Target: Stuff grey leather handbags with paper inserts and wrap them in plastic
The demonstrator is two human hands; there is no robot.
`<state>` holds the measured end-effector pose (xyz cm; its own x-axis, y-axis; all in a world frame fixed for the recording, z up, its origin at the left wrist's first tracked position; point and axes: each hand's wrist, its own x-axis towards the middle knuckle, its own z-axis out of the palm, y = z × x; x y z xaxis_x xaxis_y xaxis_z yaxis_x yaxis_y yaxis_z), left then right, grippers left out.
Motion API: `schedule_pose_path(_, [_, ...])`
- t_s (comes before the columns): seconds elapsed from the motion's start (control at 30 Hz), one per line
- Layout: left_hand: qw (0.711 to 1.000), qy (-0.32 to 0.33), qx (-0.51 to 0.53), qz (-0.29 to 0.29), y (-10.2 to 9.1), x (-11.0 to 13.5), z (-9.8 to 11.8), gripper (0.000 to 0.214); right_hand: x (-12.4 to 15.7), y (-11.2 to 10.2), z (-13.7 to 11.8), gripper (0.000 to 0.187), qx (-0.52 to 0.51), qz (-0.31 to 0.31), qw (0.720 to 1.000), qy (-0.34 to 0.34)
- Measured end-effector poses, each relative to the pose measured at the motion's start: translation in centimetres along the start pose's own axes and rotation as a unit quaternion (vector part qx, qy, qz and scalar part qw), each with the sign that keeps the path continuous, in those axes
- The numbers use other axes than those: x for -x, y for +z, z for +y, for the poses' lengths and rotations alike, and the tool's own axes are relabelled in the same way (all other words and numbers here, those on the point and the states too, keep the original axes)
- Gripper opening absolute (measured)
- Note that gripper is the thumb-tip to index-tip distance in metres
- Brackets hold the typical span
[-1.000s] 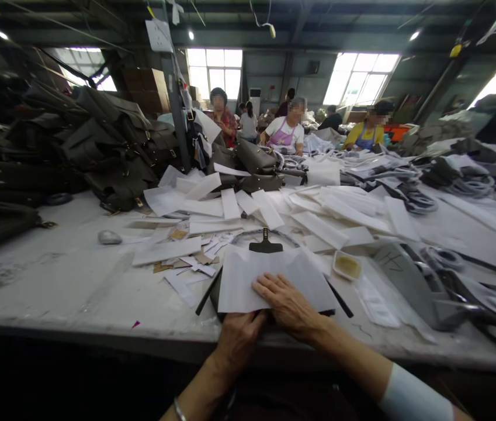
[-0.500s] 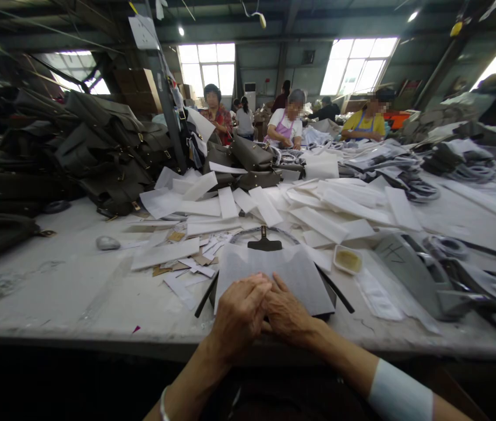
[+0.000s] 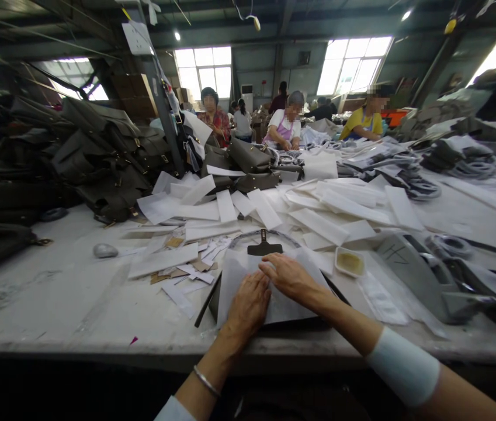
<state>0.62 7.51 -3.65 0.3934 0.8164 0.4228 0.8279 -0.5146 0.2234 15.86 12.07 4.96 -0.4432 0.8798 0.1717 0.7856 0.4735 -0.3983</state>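
Observation:
In front of me a dark handbag lies flat near the table's front edge, covered by a white foam sheet. Its dark closure tab with a metal fitting sticks out past the sheet's far edge, inside a wrapped loop handle. My left hand rests flat on the middle of the sheet, fingers stretched forward. Beside it, my right hand lies on the sheet with fingers extended to the left, close to the left fingertips. Neither hand is closed round anything.
White foam strips are heaped beyond the bag. Dark bags are piled at left. A small yellowish tray and a grey tape dispenser stand at right. Paper scraps lie left of the bag. Several people work across the table.
My hands were together at the sheet's near side; they have moved apart and forward onto it, with the right hand now farther up near the tab.

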Motion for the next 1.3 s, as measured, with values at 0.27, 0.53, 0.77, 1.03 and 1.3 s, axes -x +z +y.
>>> schedule_pose_path(0.27, [0.998,-0.009,-0.052,-0.037,-1.6,-0.1,0.7,0.035,1.0,5.1,4.2,0.035,0.073,0.025,0.995,-0.065])
schedule_pose_path(0.53, [0.98,-0.073,-0.096,-0.158,-3.9,-6.4,0.2,0.019,1.2,3.7,3.1,0.024,0.077,0.06,0.995,-0.021])
schedule_pose_path(0.77, [0.984,-0.118,-0.12,-0.056,-2.3,-4.0,-0.5,0.018,1.0,4.1,3.5,0.024,0.085,0.09,0.991,0.039])
schedule_pose_path(1.03, [0.99,-0.112,-0.087,-0.011,-1.2,-4.2,-1.5,0.017,0.8,4.3,3.9,0.03,0.121,0.082,0.988,0.053])
schedule_pose_path(1.3, [0.985,-0.135,-0.101,-0.044,-1.4,-4.7,-1.6,0.027,-0.1,4.2,5.0,0.045,0.159,0.023,0.985,0.056])
